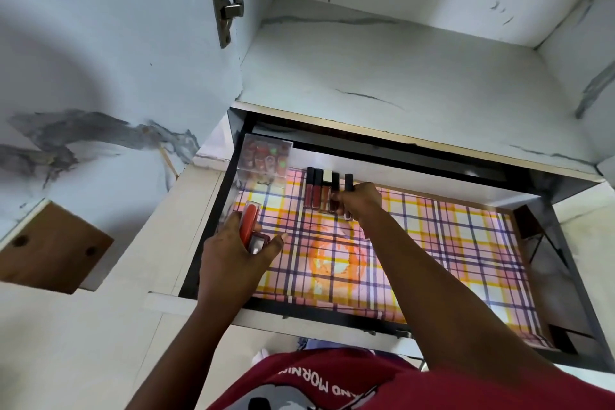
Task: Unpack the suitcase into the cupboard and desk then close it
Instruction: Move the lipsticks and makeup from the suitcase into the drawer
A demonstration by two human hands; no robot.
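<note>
A black-framed drawer [392,150] is pulled out of the cupboard, lined with pink, yellow and purple checked paper [432,243]. A row of lip gloss tubes [319,191] lies at its back left. My right hand [357,201] is closed on the rightmost black-capped tube [348,181] at the end of that row. My left hand [236,245] holds a red and silver cosmetic tube [251,230] over the drawer's left side. A clear box of small red bottles [266,158] stands in the back left corner. The suitcase is out of sight.
A bare marble-pattern cupboard shelf [399,70] runs above the drawer. The open cupboard door [100,43] with its metal hinge [228,10] stands at the left. A brown wooden block [50,250] juts out at the lower left. Pale floor tiles lie below.
</note>
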